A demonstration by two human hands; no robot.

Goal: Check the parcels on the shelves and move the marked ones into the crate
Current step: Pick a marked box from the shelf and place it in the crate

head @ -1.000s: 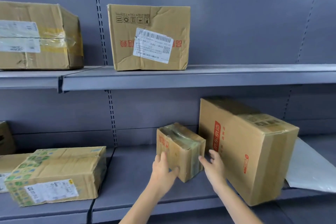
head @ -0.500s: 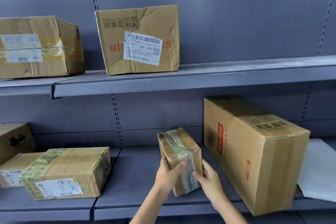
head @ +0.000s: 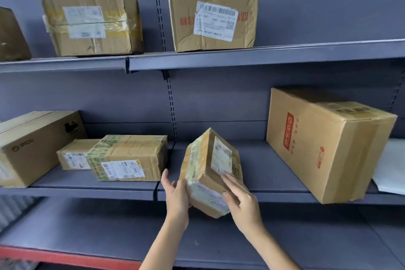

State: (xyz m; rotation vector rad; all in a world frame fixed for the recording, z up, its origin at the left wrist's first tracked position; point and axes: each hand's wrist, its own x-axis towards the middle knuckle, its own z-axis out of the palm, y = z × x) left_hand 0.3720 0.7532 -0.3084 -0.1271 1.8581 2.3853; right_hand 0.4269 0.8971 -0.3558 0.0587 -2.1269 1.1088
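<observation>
A small taped parcel [head: 211, 173] is held tilted in front of the middle shelf [head: 274, 195], off its surface, between the left hand [head: 177, 198], pressed flat with fingers straight against its left side, and the right hand [head: 241, 200], whose fingers lie spread over its front face. A large carton [head: 328, 147] stands to the right, a green-taped box [head: 129, 158] to the left. Two labelled cartons are seen on the grey upper shelf [head: 263, 56]. A white label is borne on the parcel's wrinkled, tape-wrapped cardboard.
</observation>
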